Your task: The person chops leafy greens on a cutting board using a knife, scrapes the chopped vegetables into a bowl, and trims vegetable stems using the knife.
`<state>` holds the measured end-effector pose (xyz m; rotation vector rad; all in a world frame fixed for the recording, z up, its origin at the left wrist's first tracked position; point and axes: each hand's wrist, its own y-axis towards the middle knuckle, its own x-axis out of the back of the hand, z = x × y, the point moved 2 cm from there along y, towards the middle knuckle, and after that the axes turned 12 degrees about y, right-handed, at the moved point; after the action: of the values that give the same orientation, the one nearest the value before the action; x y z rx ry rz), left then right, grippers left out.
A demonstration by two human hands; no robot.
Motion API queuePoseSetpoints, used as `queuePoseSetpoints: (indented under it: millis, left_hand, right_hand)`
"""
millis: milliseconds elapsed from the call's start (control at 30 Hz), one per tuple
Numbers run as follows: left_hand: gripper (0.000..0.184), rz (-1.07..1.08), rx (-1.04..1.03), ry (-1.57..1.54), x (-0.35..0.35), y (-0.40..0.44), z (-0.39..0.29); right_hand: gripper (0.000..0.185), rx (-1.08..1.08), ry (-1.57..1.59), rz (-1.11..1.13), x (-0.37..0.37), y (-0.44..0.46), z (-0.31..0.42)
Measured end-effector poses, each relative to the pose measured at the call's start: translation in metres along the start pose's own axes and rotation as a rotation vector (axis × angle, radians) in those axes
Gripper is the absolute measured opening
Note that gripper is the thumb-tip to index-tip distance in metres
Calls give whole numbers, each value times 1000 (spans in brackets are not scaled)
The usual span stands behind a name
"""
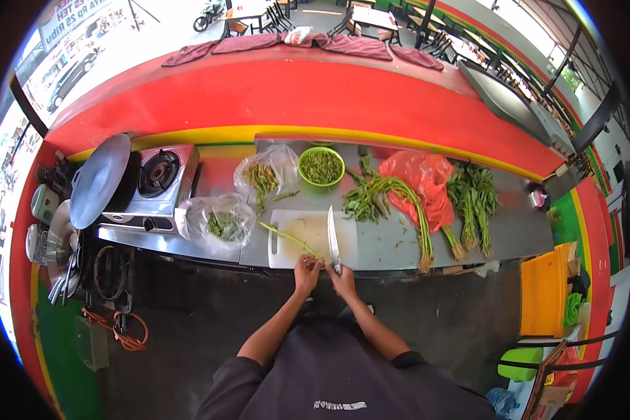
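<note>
At the near edge of the white cutting board, my left hand is closed on a long green vegetable stem. The stem slants away to the left across the board. My right hand grips a knife by its handle, with the blade pointing away from me over the board. Both hands are close together, and the fingertips partly hide the stem's near end. Behind the board stands a green bowl filled with chopped greens.
Bunches of leafy stems and a red plastic bag lie to the right. Clear plastic bags with greens sit left, beside a gas stove and a large wok. A red wall rises behind the steel counter.
</note>
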<state>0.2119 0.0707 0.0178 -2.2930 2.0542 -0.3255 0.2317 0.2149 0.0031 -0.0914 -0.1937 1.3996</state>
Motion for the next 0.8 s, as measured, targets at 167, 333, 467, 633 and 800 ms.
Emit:
queuePoseSetpoints:
  millis: [167, 333, 467, 633, 800]
  left_hand:
    - [34, 43, -2, -60, -7, -15, -6]
    - [31, 14, -54, -183, -4, -31, -10]
    - [30, -5, -82, -70, -1, -35, -20]
    - [26, 15, 3, 82, -8, -44, -7]
    - [27, -54, 172, 25, -5, -46, 16]
  right_hand:
    - [28, -18, 17, -29, 4, -13, 2]
    - [36, 2, 87, -31, 13, -35, -10]
    - [38, -256, 238, -41, 28, -60, 2]
    - [34, -297, 307, -63, 42, -75, -16]
    - [28, -387, 407, -26, 48, -85, 0]
